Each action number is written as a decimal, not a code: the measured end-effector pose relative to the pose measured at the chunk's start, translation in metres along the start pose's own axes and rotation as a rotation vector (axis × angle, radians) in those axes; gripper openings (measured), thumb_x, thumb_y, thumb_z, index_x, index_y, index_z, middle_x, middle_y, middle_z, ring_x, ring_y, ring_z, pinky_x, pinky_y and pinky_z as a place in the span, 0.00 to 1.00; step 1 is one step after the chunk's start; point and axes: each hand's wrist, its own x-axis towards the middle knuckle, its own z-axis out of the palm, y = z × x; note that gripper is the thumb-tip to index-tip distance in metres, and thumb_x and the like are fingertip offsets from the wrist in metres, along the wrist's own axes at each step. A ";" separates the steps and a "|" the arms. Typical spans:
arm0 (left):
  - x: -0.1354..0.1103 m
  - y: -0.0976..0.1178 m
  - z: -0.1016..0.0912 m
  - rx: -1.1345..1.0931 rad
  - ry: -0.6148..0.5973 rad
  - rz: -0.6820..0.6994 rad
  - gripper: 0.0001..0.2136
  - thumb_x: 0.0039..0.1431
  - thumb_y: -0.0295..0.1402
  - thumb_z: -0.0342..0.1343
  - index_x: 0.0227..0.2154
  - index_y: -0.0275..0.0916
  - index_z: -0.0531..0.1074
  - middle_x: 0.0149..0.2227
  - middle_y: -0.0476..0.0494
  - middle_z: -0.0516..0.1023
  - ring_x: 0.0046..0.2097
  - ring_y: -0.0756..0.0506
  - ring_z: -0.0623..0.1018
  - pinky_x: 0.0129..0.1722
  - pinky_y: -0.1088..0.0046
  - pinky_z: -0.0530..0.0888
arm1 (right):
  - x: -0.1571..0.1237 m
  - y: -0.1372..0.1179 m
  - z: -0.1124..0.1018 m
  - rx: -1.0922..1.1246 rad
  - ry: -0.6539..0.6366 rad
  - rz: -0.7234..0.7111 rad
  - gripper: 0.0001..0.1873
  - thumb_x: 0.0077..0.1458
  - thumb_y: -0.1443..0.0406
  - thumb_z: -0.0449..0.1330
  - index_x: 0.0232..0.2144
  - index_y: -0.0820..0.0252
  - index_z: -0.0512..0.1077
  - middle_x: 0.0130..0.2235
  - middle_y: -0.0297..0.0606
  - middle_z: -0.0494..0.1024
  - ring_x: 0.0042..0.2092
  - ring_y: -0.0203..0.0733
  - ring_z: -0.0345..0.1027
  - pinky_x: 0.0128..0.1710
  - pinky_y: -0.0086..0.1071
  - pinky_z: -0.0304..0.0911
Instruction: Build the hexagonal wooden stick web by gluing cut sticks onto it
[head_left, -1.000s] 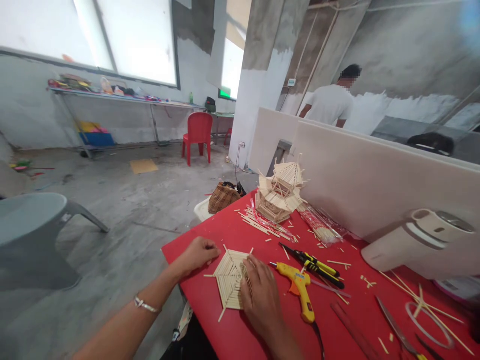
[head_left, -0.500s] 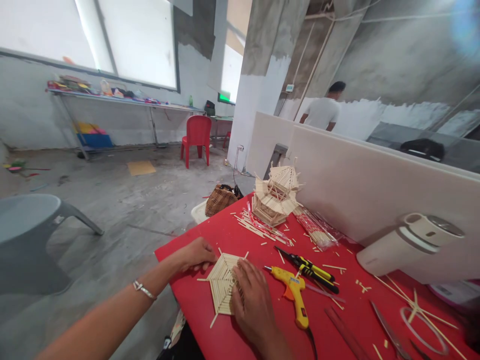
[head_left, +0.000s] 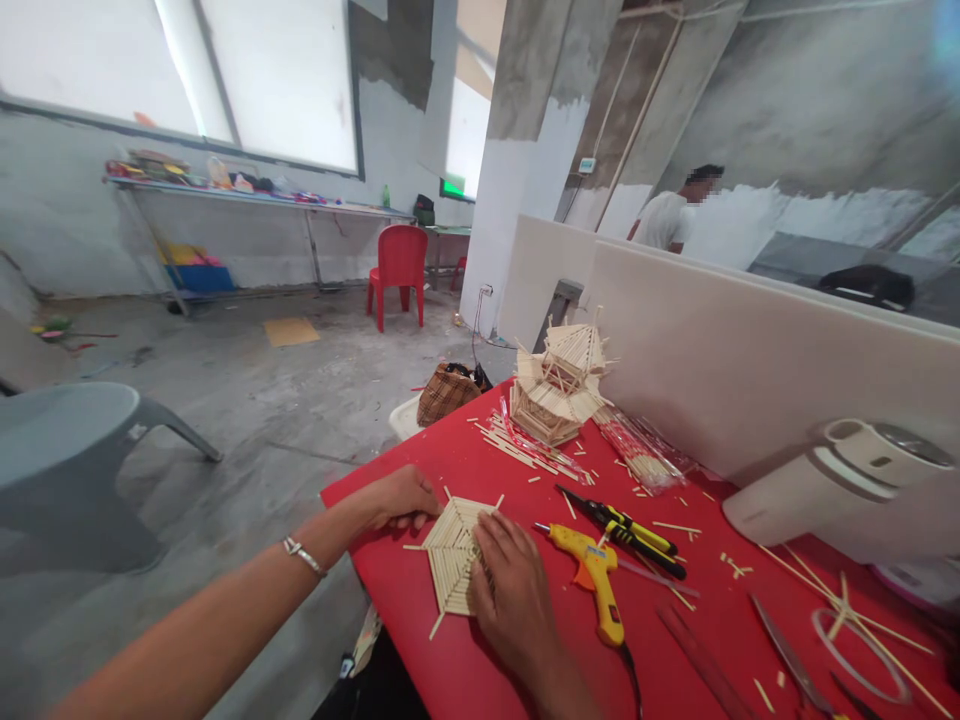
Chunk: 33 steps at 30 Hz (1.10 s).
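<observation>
A flat hexagonal panel of thin wooden sticks lies on the red table near its front left corner. My left hand rests at the panel's far left edge with its fingers curled down onto the sticks. Pressing on the panel's right side is my right hand, fingers together and bent onto it. A yellow glue gun lies just right of that hand.
A stick-built pagoda model stands at the table's far end by bundles of sticks. Yellow-handled pliers, scissors, a white device and a white partition are to the right. A person stands beyond; a grey stool is left.
Both hands stay on the stick panel in much the same pose. The view has shifted slightly, and the person behind the partition has moved.
</observation>
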 end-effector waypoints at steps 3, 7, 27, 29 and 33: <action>0.000 0.002 0.000 -0.002 -0.001 -0.006 0.14 0.42 0.41 0.62 0.13 0.37 0.68 0.13 0.51 0.68 0.13 0.55 0.59 0.13 0.78 0.53 | -0.001 0.000 0.000 0.006 -0.007 0.010 0.23 0.59 0.70 0.53 0.57 0.59 0.71 0.60 0.43 0.74 0.62 0.49 0.65 0.62 0.50 0.61; 0.001 0.003 0.001 -0.008 -0.003 -0.028 0.13 0.43 0.39 0.61 0.13 0.37 0.69 0.12 0.50 0.68 0.13 0.55 0.59 0.13 0.77 0.53 | -0.002 0.001 0.001 0.005 -0.013 0.007 0.24 0.60 0.70 0.52 0.57 0.59 0.71 0.61 0.43 0.73 0.63 0.49 0.64 0.62 0.50 0.61; 0.005 0.001 0.004 -0.015 0.032 -0.018 0.13 0.43 0.40 0.61 0.14 0.37 0.68 0.12 0.52 0.66 0.13 0.55 0.58 0.14 0.77 0.54 | -0.001 0.001 0.000 0.010 -0.021 -0.011 0.24 0.58 0.71 0.51 0.56 0.62 0.71 0.60 0.45 0.73 0.62 0.49 0.64 0.61 0.49 0.61; 0.005 0.001 0.004 -0.012 0.030 -0.019 0.13 0.43 0.40 0.60 0.14 0.37 0.68 0.12 0.52 0.66 0.13 0.55 0.57 0.14 0.77 0.54 | -0.001 0.001 0.000 0.007 -0.023 -0.013 0.24 0.58 0.71 0.51 0.56 0.63 0.71 0.60 0.46 0.74 0.62 0.49 0.64 0.61 0.49 0.61; 0.006 0.001 0.004 -0.006 0.030 -0.021 0.13 0.43 0.39 0.60 0.14 0.37 0.67 0.12 0.52 0.66 0.13 0.55 0.57 0.14 0.77 0.54 | -0.001 0.001 0.001 0.005 -0.034 -0.007 0.25 0.58 0.71 0.51 0.57 0.62 0.70 0.61 0.45 0.73 0.63 0.49 0.64 0.62 0.48 0.59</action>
